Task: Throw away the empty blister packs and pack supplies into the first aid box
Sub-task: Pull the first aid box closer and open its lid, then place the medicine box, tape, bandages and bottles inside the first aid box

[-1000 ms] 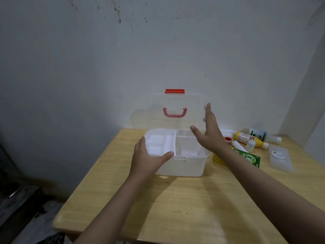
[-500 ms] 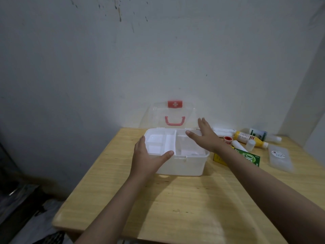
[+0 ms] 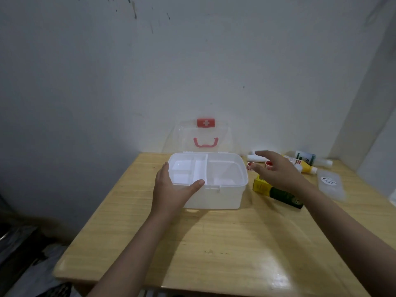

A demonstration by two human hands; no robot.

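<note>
A white first aid box [image 3: 218, 197] stands open at the back of the wooden table [image 3: 214, 254]. Its clear lid [image 3: 205, 136] with a red handle and red cross latch leans back against the wall. A white divided tray sits inside. My left hand [image 3: 173, 189] grips the box's front left corner, thumb on the rim. My right hand [image 3: 276, 170] hovers open, fingers spread, to the right of the box above a green and yellow carton [image 3: 276, 190]. Beyond it lie a red-capped roll [image 3: 249, 165], a white tube [image 3: 255, 157] and a yellow bottle [image 3: 304, 167].
A clear flat plastic case [image 3: 331, 185] lies near the table's right edge, and a white bottle with a green label [image 3: 306, 157] rests by the back wall. The wall rises right behind the box. Dark clutter lies on the floor at the left.
The lid has swung fully back against the wall. My right hand let go of it and moved right and down, over the supplies. My left hand stayed on the box.
</note>
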